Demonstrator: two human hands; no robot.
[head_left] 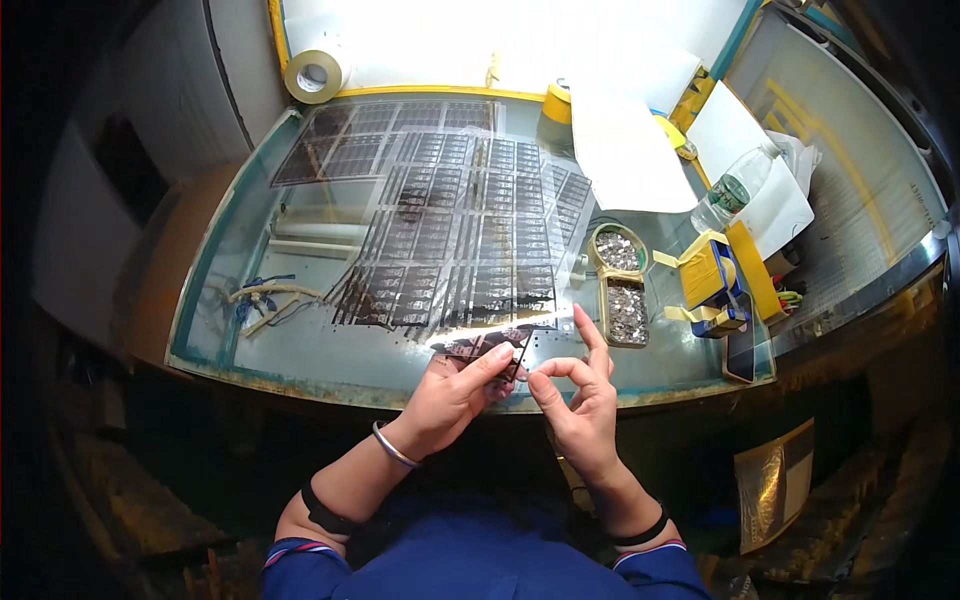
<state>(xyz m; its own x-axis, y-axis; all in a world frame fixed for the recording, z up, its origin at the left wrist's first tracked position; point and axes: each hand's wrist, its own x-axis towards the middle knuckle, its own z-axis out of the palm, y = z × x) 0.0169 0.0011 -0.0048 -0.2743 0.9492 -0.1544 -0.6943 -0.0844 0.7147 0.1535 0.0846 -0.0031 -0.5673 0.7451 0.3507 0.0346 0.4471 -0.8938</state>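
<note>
Nearest my view: blue sleeves and both forearms rising from the lower edge, a dark band on each wrist plus a silver bangle on the left.

Glass-topped light table, the largest item, is lit from beneath; I judge this is so the thin parts show in silhouette.

Rows of dark etched metal sheets are spread flat over the glass, edge to edge and partly overlapping, all within arm's reach.

White paper sheets lie at the far right of the table, with a clear plastic bottle lying tilted just beside them.

Blue and yellow tape dispenser sits near the right rim, close to the working hand.

Roll of pale tape stands on the far left corner, well apart.

Two small gold-rimmed trays of shiny metal pieces sit end to end just right of the sheets, near the hands; probably so loose pieces drop in without a reach.

Left hand: thumb and fingers closed around a small dark etched metal strip, held above the table's near edge over the light.

Right hand: thumb and a finger pinched together at the strip's right end, index finger lifted clear. I cannot tell whether a separate piece sits inside the pinch; too small.
</note>
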